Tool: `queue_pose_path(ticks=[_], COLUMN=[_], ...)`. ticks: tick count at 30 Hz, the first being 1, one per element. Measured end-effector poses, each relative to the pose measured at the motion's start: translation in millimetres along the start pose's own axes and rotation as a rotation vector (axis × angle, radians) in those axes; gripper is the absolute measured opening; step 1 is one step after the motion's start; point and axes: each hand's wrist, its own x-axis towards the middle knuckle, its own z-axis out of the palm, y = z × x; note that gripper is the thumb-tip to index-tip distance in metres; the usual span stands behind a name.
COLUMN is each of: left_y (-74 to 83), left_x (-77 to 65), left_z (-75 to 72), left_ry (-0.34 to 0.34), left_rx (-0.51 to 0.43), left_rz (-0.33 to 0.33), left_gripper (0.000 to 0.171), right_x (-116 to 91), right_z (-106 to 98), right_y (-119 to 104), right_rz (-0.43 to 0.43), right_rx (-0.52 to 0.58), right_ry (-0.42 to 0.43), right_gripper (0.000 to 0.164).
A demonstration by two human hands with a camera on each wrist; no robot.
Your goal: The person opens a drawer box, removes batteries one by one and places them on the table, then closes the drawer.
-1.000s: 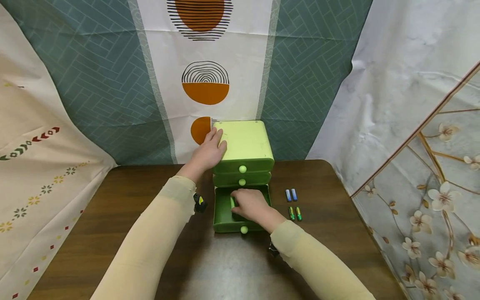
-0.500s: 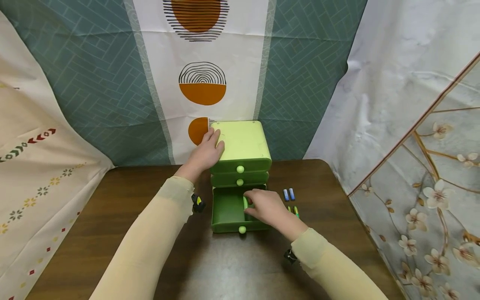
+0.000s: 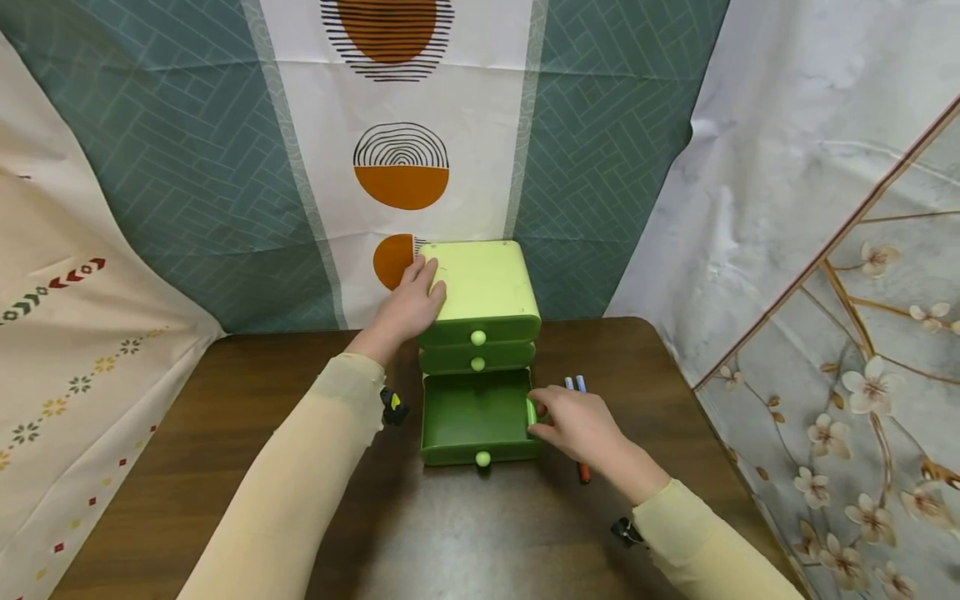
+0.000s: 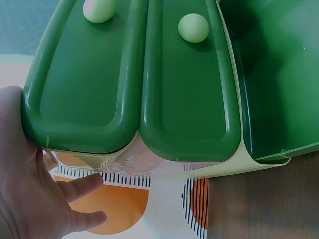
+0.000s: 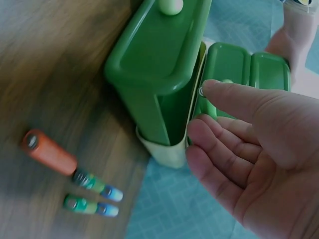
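Note:
A small drawer cabinet with a pale yellow-green top and green drawer fronts stands on the table. Its bottom drawer is pulled out, with a bare green floor showing. My left hand rests on the top left edge of the cabinet, fingers extended. At the drawer's right wall, my right hand pinches a light green battery between thumb and fingers. A bit of its metal end shows at the thumb in the right wrist view; the fingers cover most of the rest.
Right of the cabinet lie two blue batteries, two green batteries and a larger orange battery, partly behind my right hand in the head view. A patterned cloth hangs behind the table.
My right hand has moved right with the green battery, from the middle of the drawer to its right wall. An orange battery has come into view. My left hand has stayed on the cabinet.

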Motion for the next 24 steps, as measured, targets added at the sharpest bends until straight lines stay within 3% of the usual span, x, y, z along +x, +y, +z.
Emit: queue_pose_path(ticks=[9, 24], left_y=[-1.6, -1.9], left_x=[3.2, 2.8], left_z=[1.6, 1.1], left_ry=[0.0, -0.014], left_rx=[0.011, 0.018], left_rz=[-0.006, -0.006], left_gripper=[0.069, 0.069], right_x=[-26.2, -63.9], right_z=[-6.3, -5.2], right_y=[25.3, 54.0], right_rz=[0.051, 0.15], right_rx=[0.007, 0.033], right_ry=[-0.001, -0.024], right_gripper=[0.031, 0.047])
